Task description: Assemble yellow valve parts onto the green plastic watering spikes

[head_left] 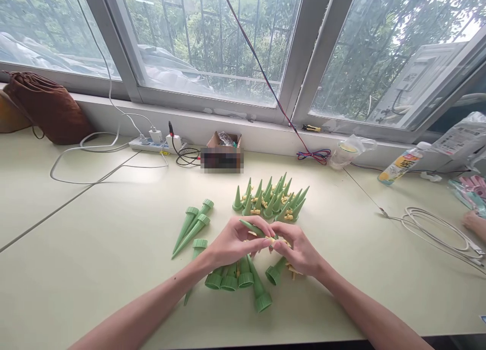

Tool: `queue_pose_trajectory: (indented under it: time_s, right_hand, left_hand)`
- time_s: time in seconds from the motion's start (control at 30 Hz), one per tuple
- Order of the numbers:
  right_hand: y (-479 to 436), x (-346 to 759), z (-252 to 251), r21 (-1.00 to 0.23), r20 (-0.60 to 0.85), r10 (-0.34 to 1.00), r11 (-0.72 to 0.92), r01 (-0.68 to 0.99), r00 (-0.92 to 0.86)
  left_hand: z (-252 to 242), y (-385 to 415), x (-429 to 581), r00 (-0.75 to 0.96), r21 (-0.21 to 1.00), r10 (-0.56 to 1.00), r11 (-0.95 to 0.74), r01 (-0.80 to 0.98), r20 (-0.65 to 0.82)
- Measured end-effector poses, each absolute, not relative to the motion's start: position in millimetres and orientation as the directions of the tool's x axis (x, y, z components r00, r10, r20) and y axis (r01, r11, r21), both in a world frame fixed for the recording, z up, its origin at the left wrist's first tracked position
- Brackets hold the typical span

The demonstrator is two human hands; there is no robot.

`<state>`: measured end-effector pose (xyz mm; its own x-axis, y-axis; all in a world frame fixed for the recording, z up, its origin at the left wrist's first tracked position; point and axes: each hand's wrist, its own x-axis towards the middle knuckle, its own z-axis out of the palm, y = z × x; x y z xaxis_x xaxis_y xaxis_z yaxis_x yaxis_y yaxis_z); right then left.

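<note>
My left hand (233,244) is closed around a green plastic watering spike (250,227), held tilted above the table with its tip to the upper left. My right hand (301,249) pinches a small yellow valve (272,241) at the spike's other end; the fingers partly hide where they meet. Behind my hands stands a cluster of upright green spikes (270,207), several with yellow valves in their sides. Loose spikes (190,223) lie to the left, and more spikes (260,289) lie below my hands. Yellow valves (294,271) are partly hidden under my right hand.
Along the sill are a brown drawstring bag (49,110), a power strip (146,145) with cords, and a small cardboard box (234,139). At right are a clear plastic cup (341,155), a bottle (402,164), a coiled white cable (436,228) and another person's hand (474,222).
</note>
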<state>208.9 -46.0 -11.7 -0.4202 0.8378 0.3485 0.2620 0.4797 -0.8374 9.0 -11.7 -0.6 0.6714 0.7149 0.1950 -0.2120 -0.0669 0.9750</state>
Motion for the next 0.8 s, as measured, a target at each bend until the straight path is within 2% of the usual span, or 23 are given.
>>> queue_pose_trajectory:
  time_s: [0.8]
  right_hand:
    - [-46.6,209.0,-14.0,-0.903,0.313,0.857,0.402,0.150,-0.410]
  left_hand:
    - [-4.3,-13.9,11.4,0.672,0.945,0.713,0.040,-0.324,0.201]
